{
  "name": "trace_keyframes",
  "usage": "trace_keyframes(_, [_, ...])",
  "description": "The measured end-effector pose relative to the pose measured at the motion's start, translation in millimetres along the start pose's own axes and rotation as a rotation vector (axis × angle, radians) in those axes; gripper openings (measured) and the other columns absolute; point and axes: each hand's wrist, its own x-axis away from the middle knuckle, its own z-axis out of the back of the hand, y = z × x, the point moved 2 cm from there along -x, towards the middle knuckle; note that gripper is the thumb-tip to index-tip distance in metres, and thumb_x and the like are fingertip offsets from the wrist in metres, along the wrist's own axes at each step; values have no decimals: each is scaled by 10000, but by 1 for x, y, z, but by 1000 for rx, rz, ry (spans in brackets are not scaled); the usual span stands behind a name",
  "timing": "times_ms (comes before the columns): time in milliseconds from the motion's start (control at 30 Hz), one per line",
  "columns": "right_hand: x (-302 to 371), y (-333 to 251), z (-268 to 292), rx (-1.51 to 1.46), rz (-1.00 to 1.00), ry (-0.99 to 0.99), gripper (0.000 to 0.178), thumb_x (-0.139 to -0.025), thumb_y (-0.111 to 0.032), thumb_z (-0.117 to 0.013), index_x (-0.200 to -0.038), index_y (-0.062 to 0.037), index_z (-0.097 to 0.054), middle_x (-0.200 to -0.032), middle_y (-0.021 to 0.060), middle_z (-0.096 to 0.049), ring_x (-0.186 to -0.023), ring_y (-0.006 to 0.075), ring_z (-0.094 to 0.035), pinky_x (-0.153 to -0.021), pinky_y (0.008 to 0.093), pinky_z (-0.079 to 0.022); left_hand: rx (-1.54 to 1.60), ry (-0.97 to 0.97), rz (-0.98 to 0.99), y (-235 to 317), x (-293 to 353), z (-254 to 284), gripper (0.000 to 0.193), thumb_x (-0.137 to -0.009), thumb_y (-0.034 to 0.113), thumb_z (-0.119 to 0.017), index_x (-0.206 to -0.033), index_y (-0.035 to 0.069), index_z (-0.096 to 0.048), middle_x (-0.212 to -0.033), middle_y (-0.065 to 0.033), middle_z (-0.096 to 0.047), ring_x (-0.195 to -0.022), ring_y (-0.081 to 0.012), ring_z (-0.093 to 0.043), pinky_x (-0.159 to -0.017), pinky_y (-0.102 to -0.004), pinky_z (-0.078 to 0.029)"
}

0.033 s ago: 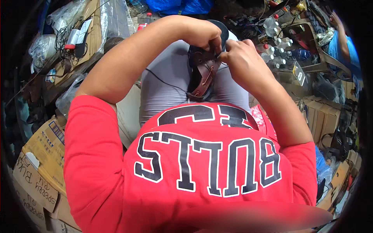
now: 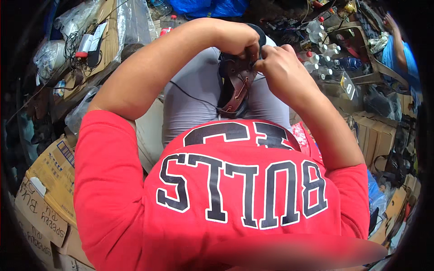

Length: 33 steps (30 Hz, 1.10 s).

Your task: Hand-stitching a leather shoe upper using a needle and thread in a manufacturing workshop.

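Observation:
A brown leather lace-up shoe (image 2: pixel 236 92) lies on my lap between my grey-clad thighs, its pale laces threaded through eyelets along the side. My left hand (image 2: pixel 242 40) reaches over its far end, fingers curled down and closed on the upper. Close beside it, my right hand (image 2: pixel 282 65) is closed in a pinch at the shoe's edge; whatever lies between those fingertips is too small to make out. A thin dark cord (image 2: pixel 192 95) runs across my left thigh to the shoe's near end. My hands partly cover the far part of the shoe.
Plastic bottles (image 2: pixel 316 56) cluster at the far right, near a small box (image 2: pixel 347 86). Flattened cardboard (image 2: pixel 49 180) lies at the left, a cardboard carton (image 2: pixel 375 135) at the right. Blue plastic sheeting (image 2: pixel 208 7) is at the back. Another person's arm (image 2: pixel 398 45) shows at the far right edge.

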Motion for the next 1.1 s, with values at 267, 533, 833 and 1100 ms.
trace_keyframes(267, [-4, -1, -18, -50, -128, -9, 162, -734, -42, -553, -823, -66, -686, -862, 131, -609, -870, 300, -592, -802, 392, -433, 58, 121, 48, -9, -8, -1, 286, -629, 13, -716, -913, 33, -690, -807, -95, -612, -769, -259, -613, -697, -340, -487])
trace_keyframes(533, [-5, 10, -34, -188, -140, 97, 135, -721, -67, -639, -839, -95, -699, -835, 114, -612, -808, 322, -585, -739, 390, -475, 9, 213, -13, -10, -2, -6, 298, -608, 45, -740, -902, 47, -691, -827, -93, -622, -804, -247, -611, -738, -328, -483])
trace_keyframes(833, [17, 50, -40, -1090, -588, 55, 223, -821, -258, -677, -957, -84, -709, -872, 92, -604, -809, 163, -581, -722, 303, -468, -129, 1102, 125, 22, 63, -28, 244, -660, 153, -759, -869, 50, -684, -896, -107, -604, -869, -243, -590, -782, -343, -467])
trace_keyframes(1100, [29, 48, -56, -545, -305, 307, 147, -704, -147, -666, -779, -25, -635, -817, 128, -575, -737, 287, -585, -695, 367, -477, -9, 724, 295, 18, 61, -52, 176, -741, 195, -694, -832, 44, -696, -811, -131, -609, -823, -293, -593, -743, -359, -463])
